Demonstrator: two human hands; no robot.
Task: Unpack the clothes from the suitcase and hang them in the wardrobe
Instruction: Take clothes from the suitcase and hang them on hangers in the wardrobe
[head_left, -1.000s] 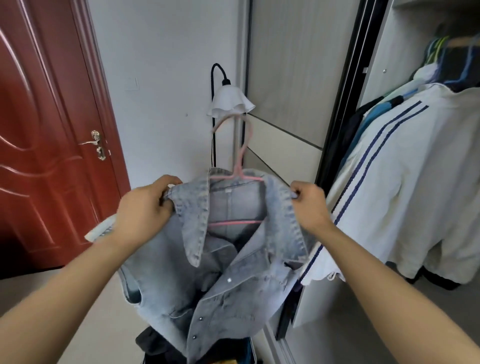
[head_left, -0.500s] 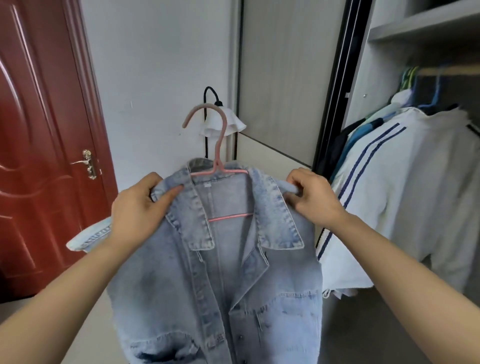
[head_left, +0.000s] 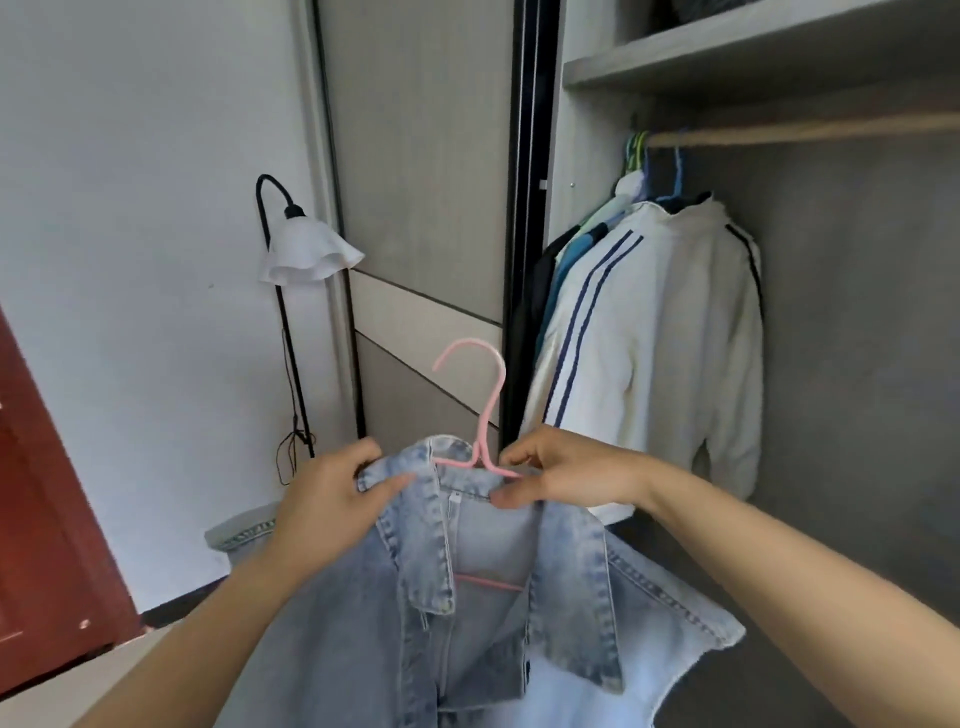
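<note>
White wall (head_left: 130, 208) as bkgd; red door (head_left: 31, 519) at far L edge. Floor lamp (head_left: 306, 254) w/ white frilled shade stands against wall, just beside grey sliding door (head_left: 415, 156) of wardrobe. L hand (head_left: 332, 499): fingers curled, clamped on L side of collar of denim jacket (head_left: 467, 623). Jacket is on pink hanger (head_left: 485, 415), held up in front of me, low, at front of wardrobe opening and well below the rail; hook upright, not yet on rail; front open, one cuff sticks out to L. R hand (head_left: 566, 478): thumb and fingers pinch hanger's R arm together w/ collar fabric. Further R, open wardrobe bay: white jacket (head_left: 665, 338) w/ navy stripes hangs from wooden rail (head_left: 805, 132), other garments packed on its L side. Grey shelf (head_left: 753, 57) above rail.
</note>
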